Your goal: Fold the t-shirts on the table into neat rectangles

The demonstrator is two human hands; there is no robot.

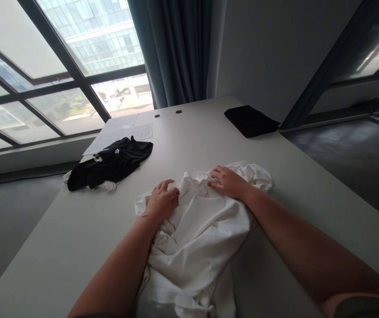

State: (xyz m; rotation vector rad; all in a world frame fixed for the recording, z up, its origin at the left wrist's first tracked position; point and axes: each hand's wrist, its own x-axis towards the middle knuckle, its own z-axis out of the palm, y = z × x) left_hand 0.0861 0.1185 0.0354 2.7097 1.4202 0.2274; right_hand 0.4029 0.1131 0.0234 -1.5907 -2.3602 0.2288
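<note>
A crumpled white garment [202,234] lies on the pale table [76,229] right in front of me. My left hand [163,201] rests on its left part, fingers curled into the cloth near a fold. My right hand [229,181] lies on the garment's upper edge with its fingertips pinching the fabric. Both forearms stretch over the cloth from the near side.
A black garment [113,163] lies bunched at the table's left, over something white. Behind it lie sheets of paper [123,130]. A flat black folded item [250,120] sits at the far right corner. Windows and a dark curtain [176,48] stand behind the table.
</note>
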